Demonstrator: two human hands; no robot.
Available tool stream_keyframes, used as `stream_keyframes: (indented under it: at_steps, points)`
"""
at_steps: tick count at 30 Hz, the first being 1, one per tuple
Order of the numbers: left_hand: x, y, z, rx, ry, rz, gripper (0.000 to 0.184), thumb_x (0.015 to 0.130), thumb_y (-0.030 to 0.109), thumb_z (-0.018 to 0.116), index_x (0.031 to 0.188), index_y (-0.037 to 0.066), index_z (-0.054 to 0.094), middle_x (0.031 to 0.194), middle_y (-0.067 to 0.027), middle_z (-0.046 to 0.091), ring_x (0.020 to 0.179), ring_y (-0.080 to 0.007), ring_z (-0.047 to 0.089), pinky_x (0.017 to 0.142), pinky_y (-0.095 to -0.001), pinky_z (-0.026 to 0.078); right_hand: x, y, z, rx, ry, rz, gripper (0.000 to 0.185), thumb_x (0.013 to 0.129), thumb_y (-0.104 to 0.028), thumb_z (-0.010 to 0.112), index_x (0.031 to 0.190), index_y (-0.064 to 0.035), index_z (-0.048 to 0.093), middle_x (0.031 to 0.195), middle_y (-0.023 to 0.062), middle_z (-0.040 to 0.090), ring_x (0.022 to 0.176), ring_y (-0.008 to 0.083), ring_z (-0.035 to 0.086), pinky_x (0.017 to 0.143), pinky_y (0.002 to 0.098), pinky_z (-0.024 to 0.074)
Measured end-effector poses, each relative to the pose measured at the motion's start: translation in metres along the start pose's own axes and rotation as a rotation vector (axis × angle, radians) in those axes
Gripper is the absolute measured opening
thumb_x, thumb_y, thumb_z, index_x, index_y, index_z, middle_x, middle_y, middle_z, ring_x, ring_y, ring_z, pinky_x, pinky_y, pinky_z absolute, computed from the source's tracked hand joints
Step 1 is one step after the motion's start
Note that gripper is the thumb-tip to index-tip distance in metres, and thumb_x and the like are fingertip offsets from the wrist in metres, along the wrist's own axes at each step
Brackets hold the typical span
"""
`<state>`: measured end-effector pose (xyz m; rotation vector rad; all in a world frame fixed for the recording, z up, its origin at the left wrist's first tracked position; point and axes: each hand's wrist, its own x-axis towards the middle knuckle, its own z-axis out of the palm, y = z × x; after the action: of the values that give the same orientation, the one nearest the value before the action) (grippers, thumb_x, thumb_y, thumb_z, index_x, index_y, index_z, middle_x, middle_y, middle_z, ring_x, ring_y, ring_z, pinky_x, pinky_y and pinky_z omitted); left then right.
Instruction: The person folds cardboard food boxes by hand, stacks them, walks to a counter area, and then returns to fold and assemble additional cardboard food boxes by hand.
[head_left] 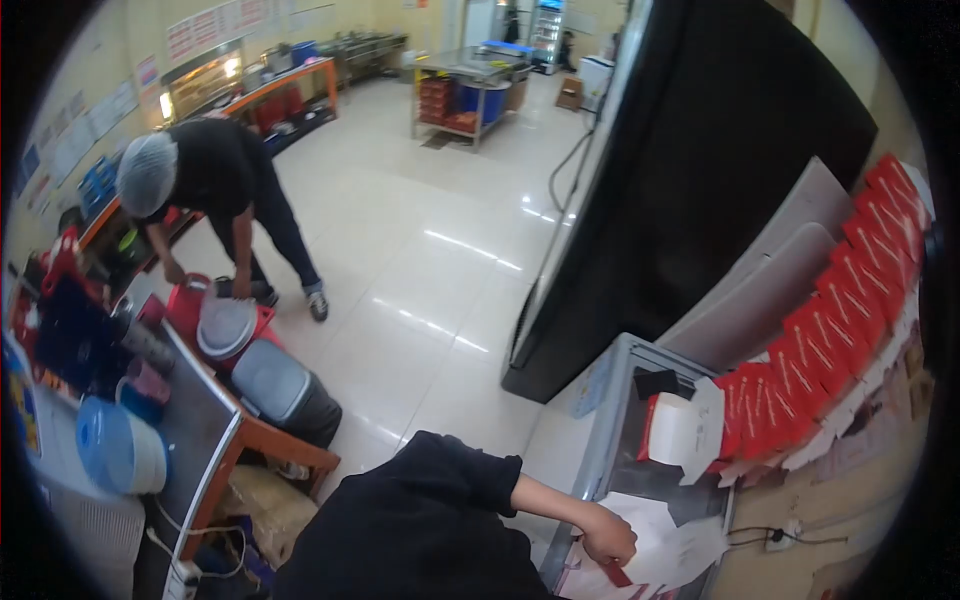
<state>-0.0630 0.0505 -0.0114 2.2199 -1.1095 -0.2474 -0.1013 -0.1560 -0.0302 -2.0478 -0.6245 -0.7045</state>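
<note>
My left hand (610, 538) reaches in from the black sleeve at the bottom, over a grey-rimmed chest unit. Its fingers are curled closed on a red and white folding carton (655, 540) that is partly unfolded, with white flaps spread around. A red strip of it shows just below my fingers. Beyond this hand, another carton (680, 432) stands formed, its white side facing up. A long row of red flat cartons (790, 370) leans along the wall behind. My right hand is not in view.
A tall black cabinet (690, 190) and pale panels (765, 285) stand beyond the chest unit (625, 345). Across the tiled floor, a person in a hairnet (215, 170) bends over a lidded bucket (226, 325). A grey bin (275, 380) and a cluttered table (205, 440) are at left.
</note>
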Motion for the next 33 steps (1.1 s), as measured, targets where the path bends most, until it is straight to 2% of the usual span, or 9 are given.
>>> stream_keyframes:
  at_steps: [6, 9, 17, 20, 24, 27, 30, 32, 33]
  points:
    - [-0.021, -0.046, 0.036, -0.454, -0.059, -0.03, 0.026, 0.079, 0.023, 0.075, 0.072, -0.001, 0.067, 0.057, -0.0136, 0.059, 0.057, -0.0194, 0.053, 0.058, -0.0404, 0.04, 0.019, 0.003, -0.017, 0.032, -0.217, -0.283, 0.041, 0.088, -0.014, 0.073, 0.119, 0.0059, 0.056, 0.123, 0.0226, 0.056, 0.112, 0.0307, 0.059, 0.086, 0.0395, 0.0553]
    - [-0.024, -0.05, 0.042, -0.503, -0.026, -0.062, 0.027, 0.08, 0.022, 0.075, 0.069, -0.002, 0.067, 0.054, -0.0101, 0.057, 0.054, -0.0178, 0.052, 0.057, -0.04, 0.039, 0.004, -0.024, -0.01, 0.159, -0.258, 0.123, 0.028, 0.091, -0.014, 0.07, 0.109, 0.0059, 0.063, 0.125, 0.0233, 0.056, 0.114, 0.0339, 0.057, 0.088, 0.0409, 0.0544]
    - [-0.008, -0.047, 0.048, -0.65, 0.028, -0.097, 0.032, 0.081, 0.022, 0.075, 0.064, -0.003, 0.065, 0.051, -0.0093, 0.053, 0.054, -0.0153, 0.05, 0.055, -0.0375, 0.038, 0.033, -0.019, -0.032, -0.09, -0.416, -0.473, 0.03, 0.09, -0.016, 0.07, 0.109, 0.0057, 0.064, 0.126, 0.0234, 0.059, 0.108, 0.0386, 0.062, 0.093, 0.045, 0.0529]
    - [-0.003, -0.041, 0.048, -0.699, 0.003, -0.124, 0.033, 0.082, 0.022, 0.074, 0.063, -0.003, 0.063, 0.05, -0.0087, 0.05, 0.053, -0.0147, 0.047, 0.054, -0.0373, 0.036, 0.007, -0.024, -0.032, 0.079, -0.261, 0.079, 0.033, 0.091, -0.018, 0.07, 0.109, 0.0075, 0.063, 0.128, 0.0226, 0.058, 0.107, 0.0378, 0.062, 0.09, 0.0444, 0.0538]
    - [0.005, -0.034, 0.042, -0.638, -0.004, -0.056, 0.038, 0.083, 0.021, 0.073, 0.059, -0.004, 0.057, 0.049, -0.005, 0.045, 0.053, -0.0133, 0.041, 0.052, -0.0368, 0.034, 0.018, -0.013, -0.045, -0.329, -0.533, -0.184, 0.042, 0.09, -0.028, 0.071, 0.127, -0.009, 0.061, 0.138, 0.0223, 0.049, 0.115, 0.035, 0.058, 0.092, 0.0448, 0.0536]
    - [0.006, -0.027, 0.037, -0.711, -0.044, -0.003, 0.034, 0.086, 0.016, 0.067, 0.061, -0.004, 0.054, 0.05, -0.0053, 0.042, 0.053, -0.0122, 0.038, 0.051, -0.0367, 0.032, 0.003, -0.006, -0.048, -0.285, -0.504, 0.096, 0.045, 0.094, -0.033, 0.065, 0.135, -0.0146, 0.057, 0.14, 0.0192, 0.049, 0.12, 0.0396, 0.053, 0.099, 0.0498, 0.0478]
    - [0.01, -0.03, 0.034, -0.663, -0.055, 0.047, 0.025, 0.088, 0.013, 0.062, 0.07, -0.004, 0.06, 0.055, -0.007, 0.048, 0.057, -0.0133, 0.042, 0.054, -0.0362, 0.037, -0.005, -0.009, -0.045, -0.213, -0.218, 0.552, 0.033, 0.09, -0.013, 0.068, 0.119, -0.0013, 0.059, 0.115, 0.011, 0.06, 0.099, 0.0237, 0.061, 0.072, 0.036, 0.0562]
    - [0.014, -0.032, 0.041, -0.595, -0.046, 0.042, 0.022, 0.089, 0.015, 0.062, 0.076, -0.003, 0.063, 0.062, -0.0094, 0.056, 0.062, -0.0141, 0.048, 0.058, -0.0355, 0.041, -0.006, -0.023, -0.037, -0.151, -0.018, 0.602, 0.025, 0.087, -0.008, 0.07, 0.11, 0.0014, 0.063, 0.104, 0.0141, 0.062, 0.093, 0.0226, 0.062, 0.068, 0.0334, 0.0569]
    - [0.014, -0.036, 0.051, -0.538, -0.018, -0.041, 0.021, 0.089, 0.019, 0.064, 0.09, -0.002, 0.064, 0.082, -0.0159, 0.062, 0.076, -0.0212, 0.058, 0.071, -0.0373, 0.047, -0.015, -0.023, -0.034, -0.146, -0.034, 0.531, 0.026, 0.087, -0.008, 0.069, 0.111, 0.0, 0.064, 0.104, 0.0129, 0.064, 0.094, 0.0224, 0.063, 0.069, 0.0337, 0.0568]
